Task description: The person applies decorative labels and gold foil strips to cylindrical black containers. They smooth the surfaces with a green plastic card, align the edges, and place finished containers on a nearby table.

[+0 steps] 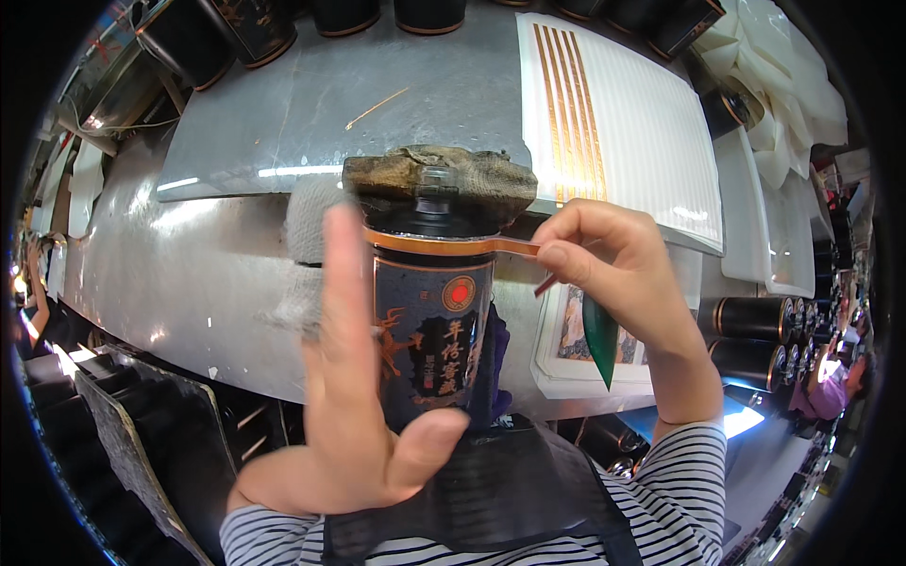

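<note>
A dark glossy jar (432, 332) with printed decoration and writing stands upright before me, its narrow black neck and clear top uppermost. Around its shoulder runs a copper-gold strip (432, 244), whose loose end stretches right into my right hand (601, 262), pinched between thumb and finger. A green pointed sheet-like piece (599, 343) and a thin dark red piece (546, 284) show below that hand; how they are held is hidden. My left hand (357, 375), blurred, is at the jar's left side with fingers upward and thumb apart. Whether it touches the jar I cannot tell.
Behind the jar lies a worn cloth-wrapped block (488, 177), with a whitish fabric-covered piece (311, 226) to its left. A white backing sheet (630, 134) bears several copper-gold strips (570, 113). Printed sheets (566, 368) lie at right. More black jars (754, 318) line the edges.
</note>
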`<state>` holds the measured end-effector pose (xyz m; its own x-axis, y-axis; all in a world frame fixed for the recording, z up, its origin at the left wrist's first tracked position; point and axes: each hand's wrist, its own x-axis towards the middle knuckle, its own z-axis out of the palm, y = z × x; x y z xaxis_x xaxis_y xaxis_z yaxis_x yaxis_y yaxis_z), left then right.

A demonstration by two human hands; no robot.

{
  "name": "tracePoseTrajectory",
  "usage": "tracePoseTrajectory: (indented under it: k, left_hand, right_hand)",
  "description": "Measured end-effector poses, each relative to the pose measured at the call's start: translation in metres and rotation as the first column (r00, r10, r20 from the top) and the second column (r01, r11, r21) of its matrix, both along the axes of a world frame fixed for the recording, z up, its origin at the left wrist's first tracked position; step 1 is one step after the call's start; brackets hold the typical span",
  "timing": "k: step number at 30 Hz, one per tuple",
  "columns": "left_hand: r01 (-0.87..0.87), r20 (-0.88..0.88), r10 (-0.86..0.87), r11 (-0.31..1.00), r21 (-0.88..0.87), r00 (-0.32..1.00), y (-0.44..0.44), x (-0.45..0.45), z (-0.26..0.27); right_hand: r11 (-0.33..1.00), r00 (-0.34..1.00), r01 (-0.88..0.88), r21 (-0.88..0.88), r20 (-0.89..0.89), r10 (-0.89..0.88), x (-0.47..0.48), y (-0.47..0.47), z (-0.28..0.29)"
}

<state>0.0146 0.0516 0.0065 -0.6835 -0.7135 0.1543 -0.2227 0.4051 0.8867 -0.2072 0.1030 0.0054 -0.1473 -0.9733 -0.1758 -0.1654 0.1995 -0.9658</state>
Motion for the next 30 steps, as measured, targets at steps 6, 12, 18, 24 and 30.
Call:
tracePoseTrajectory:
  k: [6,12,18,24,30]
  left_hand:
    - [-0.007,-0.292,0.146,0.903,0.429,0.945,-0.001,0.009,-0.033]
    - [-0.016,0.213,0.115,0.908,-0.419,0.97,-0.002,0.009,-0.007]
    - [0.224,0.51,0.164,0.757,-0.614,0.845,-0.001,0.001,0.012]
    - [0.277,0.499,0.141,0.688,-0.671,0.855,0.0,-0.018,0.02]
    - [0.074,0.203,0.01,0.913,-0.4,0.979,-0.008,-0.001,0.024]
  right_hand:
    - [0.996,0.999,-0.031,-0.088,-0.041,0.027,0.003,0.001,0.01]
    - [1.0,1.0,-0.021,0.01,-0.01,0.021,-0.003,0.003,0.003]
    - [1.0,1.0,-0.004,-0.017,-0.009,0.003,-0.003,0.002,-0.001]
    - [0.998,0.998,0.03,-0.061,-0.046,-0.033,0.0,0.0,-0.003]
    - [0.997,0.991,0.066,-0.042,-0.112,-0.07,-0.008,0.002,-0.008]
